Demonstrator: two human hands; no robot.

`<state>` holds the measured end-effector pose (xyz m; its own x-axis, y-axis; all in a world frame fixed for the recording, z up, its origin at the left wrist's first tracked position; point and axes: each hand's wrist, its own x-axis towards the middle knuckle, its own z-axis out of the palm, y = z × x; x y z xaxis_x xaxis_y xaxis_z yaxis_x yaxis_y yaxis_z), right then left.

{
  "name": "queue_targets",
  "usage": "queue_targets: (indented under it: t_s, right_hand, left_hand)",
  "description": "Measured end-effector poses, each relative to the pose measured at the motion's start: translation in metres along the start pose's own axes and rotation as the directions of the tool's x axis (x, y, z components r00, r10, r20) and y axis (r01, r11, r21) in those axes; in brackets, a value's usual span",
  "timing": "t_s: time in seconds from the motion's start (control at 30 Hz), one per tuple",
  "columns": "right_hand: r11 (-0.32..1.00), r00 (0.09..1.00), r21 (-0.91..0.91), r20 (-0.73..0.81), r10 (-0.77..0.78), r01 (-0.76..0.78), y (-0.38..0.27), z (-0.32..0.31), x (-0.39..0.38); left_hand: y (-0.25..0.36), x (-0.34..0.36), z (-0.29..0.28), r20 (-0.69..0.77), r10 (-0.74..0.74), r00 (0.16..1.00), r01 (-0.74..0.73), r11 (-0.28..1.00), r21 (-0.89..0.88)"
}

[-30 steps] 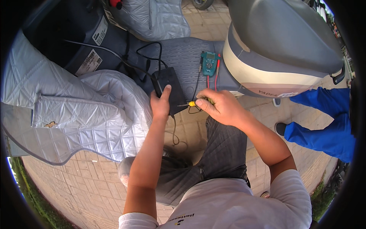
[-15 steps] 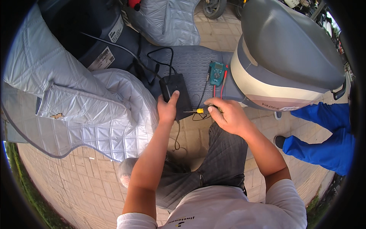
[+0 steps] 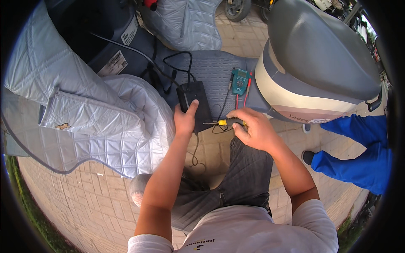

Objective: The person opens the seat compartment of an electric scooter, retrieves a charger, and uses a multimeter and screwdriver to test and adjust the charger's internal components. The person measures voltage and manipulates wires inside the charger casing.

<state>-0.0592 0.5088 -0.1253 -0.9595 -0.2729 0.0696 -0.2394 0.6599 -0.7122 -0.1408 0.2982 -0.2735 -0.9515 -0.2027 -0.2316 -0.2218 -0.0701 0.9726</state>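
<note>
While the left grip [image 3: 184, 121] clasps a black box [image 3: 200, 100], the right grip [image 3: 254, 130] holds a screwdriver [image 3: 222, 122] over it. Right of the box lies a multimeter [image 3: 240, 82].

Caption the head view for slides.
Left hand gripping a black box, right hand holding a screwdriver near its edge; teal multimeter on scooter footboard.

Matt plastic box [image 3: 203, 101] as I see it from afar, metal-shafted screwdriver [image 3: 222, 122], shiny quilted cloth cover [image 3: 80, 84], textured plastic footboard [image 3: 211, 69], smooth, slightly glossy seat [image 3: 316, 46], rough brick paving [image 3: 97, 189].
</note>
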Motion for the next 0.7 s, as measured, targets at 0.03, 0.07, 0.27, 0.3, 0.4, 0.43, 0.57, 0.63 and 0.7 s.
queue_targets:
  t_s: [0.03, 0.07, 0.27, 0.3, 0.4, 0.43, 0.57, 0.63, 0.7]
  right_hand:
    - [0.998, 0.998, -0.023, -0.032, -0.057, 0.056, 0.001, 0.0, -0.001]
    - [1.0, 1.0, 0.007, 0.0, 0.015, -0.015, 0.001, 0.0, -0.001]
    - [0.999, 0.999, -0.003, -0.007, -0.051, 0.051, 0.0, 0.001, 0.002]
    - [0.995, 0.995, 0.023, -0.037, -0.097, 0.098, -0.002, 0.002, 0.004]
    - [0.988, 0.999, 0.153, -0.042, 0.002, 0.004, 0.004, 0.009, 0.006]
    - [0.976, 0.998, 0.209, -0.022, 0.065, -0.059, 0.006, 0.012, 0.008]
    - [0.988, 0.992, 0.121, -0.091, -0.086, 0.097, 0.0, 0.008, 0.007]
    - [0.961, 0.991, 0.245, -0.002, 0.131, -0.126, 0.002, 0.011, 0.008]
    - [0.986, 0.99, 0.162, -0.138, -0.024, 0.046, -0.001, 0.012, 0.008]
  left_hand:
    - [0.001, -0.001, 0.001, 0.004, -0.007, 1.0, 0.007, 1.0, -0.01]
    - [0.002, -0.001, 0.002, 0.009, -0.014, 1.0, 0.014, 1.0, -0.02]
    - [-0.001, 0.001, 0.0, 0.019, -0.023, 1.0, 0.023, 0.999, -0.027]
    - [0.0, 0.0, 0.0, 0.017, -0.025, 1.0, 0.025, 0.999, -0.033]
    - [0.006, -0.002, 0.003, 0.025, -0.034, 0.999, 0.034, 0.999, -0.012]
    - [0.005, -0.002, 0.001, 0.021, -0.028, 0.999, 0.028, 1.0, -0.006]
    - [0.002, 0.0, 0.0, 0.026, -0.026, 0.999, 0.027, 0.999, -0.019]
    - [0.004, -0.001, 0.001, 0.028, -0.032, 0.999, 0.033, 0.999, -0.028]
    - [0.006, -0.002, 0.002, 0.021, -0.035, 0.999, 0.036, 0.999, -0.022]
